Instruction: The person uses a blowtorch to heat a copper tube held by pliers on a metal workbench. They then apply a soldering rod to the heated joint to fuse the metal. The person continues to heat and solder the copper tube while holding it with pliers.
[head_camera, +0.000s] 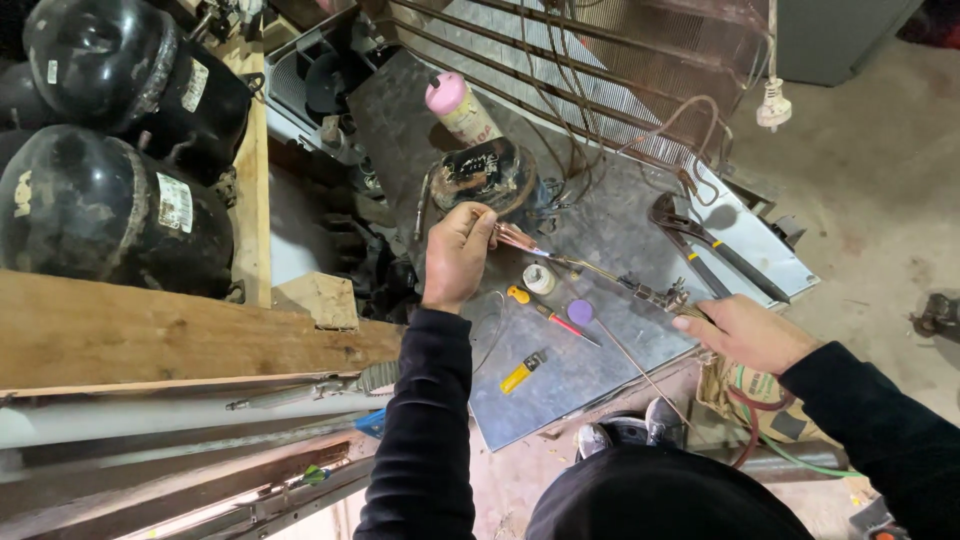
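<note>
Both hands' fingers (482, 222) pinch copper tubing (590, 268)

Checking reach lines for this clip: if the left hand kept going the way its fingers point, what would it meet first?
The left hand points right along the metal sheet. Its copper tube would probably meet the torch tip first, just above the white tape roll; depth is unclear.

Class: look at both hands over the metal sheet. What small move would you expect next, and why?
Probably bring the torch tip a little closer to the copper tube. The left hand pinches that tube in front of the black compressor, and the right hand holds the brass torch, whose thin nozzle already points at the tube's end. No flame shows, so lighting may come first.
</note>
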